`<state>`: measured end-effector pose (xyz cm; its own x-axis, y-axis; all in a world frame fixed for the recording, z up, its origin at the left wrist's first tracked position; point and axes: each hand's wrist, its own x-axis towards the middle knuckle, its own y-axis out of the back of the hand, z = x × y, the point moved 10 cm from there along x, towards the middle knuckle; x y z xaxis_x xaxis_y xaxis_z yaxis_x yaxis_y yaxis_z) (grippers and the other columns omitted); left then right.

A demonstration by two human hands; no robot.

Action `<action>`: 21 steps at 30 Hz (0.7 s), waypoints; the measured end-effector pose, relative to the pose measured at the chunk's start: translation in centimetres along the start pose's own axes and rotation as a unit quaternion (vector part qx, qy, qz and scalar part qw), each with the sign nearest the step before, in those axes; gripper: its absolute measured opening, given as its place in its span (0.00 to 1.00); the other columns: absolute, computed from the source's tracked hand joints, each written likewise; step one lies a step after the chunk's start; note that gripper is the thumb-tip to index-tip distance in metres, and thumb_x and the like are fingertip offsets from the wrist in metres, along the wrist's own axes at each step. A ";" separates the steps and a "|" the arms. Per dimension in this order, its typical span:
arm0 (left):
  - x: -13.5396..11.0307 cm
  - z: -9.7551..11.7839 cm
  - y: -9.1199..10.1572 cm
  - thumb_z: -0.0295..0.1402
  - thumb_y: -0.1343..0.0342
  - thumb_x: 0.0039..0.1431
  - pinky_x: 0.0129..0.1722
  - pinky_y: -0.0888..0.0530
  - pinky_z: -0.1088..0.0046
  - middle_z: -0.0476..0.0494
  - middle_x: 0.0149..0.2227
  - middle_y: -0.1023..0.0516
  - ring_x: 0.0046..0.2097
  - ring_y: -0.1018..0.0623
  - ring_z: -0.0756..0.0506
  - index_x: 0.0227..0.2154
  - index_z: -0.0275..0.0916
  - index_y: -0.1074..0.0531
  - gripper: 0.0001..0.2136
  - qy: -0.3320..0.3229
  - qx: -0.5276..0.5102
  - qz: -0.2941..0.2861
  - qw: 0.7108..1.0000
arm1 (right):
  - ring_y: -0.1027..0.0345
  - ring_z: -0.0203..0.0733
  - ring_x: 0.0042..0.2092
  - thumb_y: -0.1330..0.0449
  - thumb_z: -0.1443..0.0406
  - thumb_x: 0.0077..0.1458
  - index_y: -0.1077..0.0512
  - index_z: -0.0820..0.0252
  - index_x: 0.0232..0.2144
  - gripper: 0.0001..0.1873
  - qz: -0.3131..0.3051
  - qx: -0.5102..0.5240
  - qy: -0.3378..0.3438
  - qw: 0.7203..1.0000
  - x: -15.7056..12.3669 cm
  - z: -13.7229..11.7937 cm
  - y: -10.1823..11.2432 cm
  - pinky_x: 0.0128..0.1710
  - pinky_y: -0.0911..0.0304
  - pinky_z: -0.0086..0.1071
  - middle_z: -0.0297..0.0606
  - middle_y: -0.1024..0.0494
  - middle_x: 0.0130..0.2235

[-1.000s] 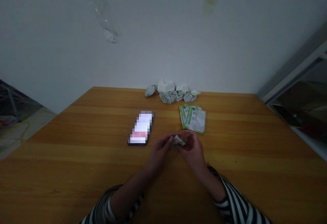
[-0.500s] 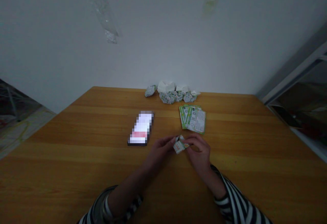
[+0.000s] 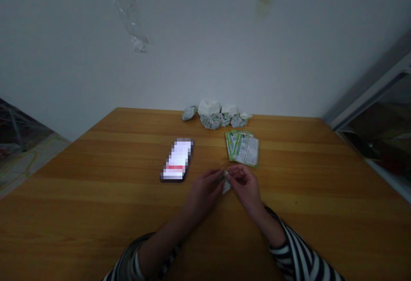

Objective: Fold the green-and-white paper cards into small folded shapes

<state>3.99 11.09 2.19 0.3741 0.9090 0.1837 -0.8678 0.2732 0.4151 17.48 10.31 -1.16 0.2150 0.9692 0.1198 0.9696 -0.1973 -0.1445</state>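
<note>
My left hand (image 3: pixel 205 189) and my right hand (image 3: pixel 246 187) meet over the middle of the wooden table (image 3: pixel 96 212). Both pinch a small folded piece of printed paper (image 3: pixel 226 182) between their fingertips, just above the tabletop. A flat stack of green and white printed sheets (image 3: pixel 242 148) lies just beyond my right hand. A phone (image 3: pixel 177 160) with a lit screen lies beyond my left hand. Both sleeves are black and white striped.
Several folded paper pieces (image 3: pixel 215 116) sit in a heap at the table's far edge against the white wall. A clear plastic bag (image 3: pixel 128 11) hangs on the wall above. A metal frame (image 3: pixel 369 88) stands at the right.
The hands have drawn closer together, and the paper piece between them shows smaller and more covered by the fingers than half a second ago.
</note>
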 end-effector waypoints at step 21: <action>-0.4 1.5 -1.3 0.24 0.49 0.58 0.44 0.28 0.70 0.41 0.44 0.26 0.43 0.25 0.46 0.52 0.40 0.31 0.19 -0.059 0.025 -0.035 0.997 | 0.39 0.34 0.28 0.39 0.70 0.47 0.33 0.55 0.44 0.20 -0.015 -0.014 -0.003 1.000 -0.3 0.3 -0.8 0.27 0.41 0.25 0.27 0.35 0.28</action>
<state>5.50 9.89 2.92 0.4719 0.8443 0.2540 -0.8216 0.3165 0.4741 16.59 10.22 -1.37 0.1845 0.9759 0.1168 0.9787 -0.1716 -0.1125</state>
